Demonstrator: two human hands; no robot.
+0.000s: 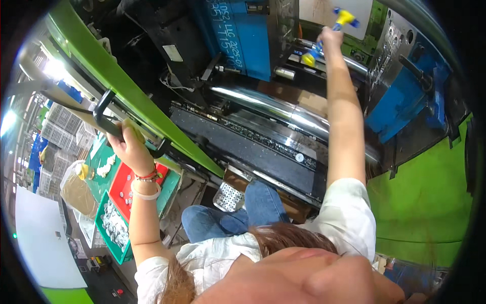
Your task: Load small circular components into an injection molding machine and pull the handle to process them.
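Note:
My left hand (128, 147) is closed round a black pull handle (103, 110) on the green machine door (136, 109). A yellowish patch shows by its fingers; I cannot tell what it is. Stretched far forward to the right, my right hand (331, 39) grips a mallet (346, 18) with a yellow head and blue ends. Its blue handle runs down through the fist to a yellow end. The mallet is held over shiny steel bars (357, 65), between a blue mould block (253, 40) and another blue block (387, 111) on the right.
A thick polished bar (263, 105) crosses the machine before me. Small metal parts fill a green tray (124, 249); a red tray (120, 188) beside it holds a few. Below, a white basket (216, 200) contains more parts. Green panels (420, 202) stand at the right.

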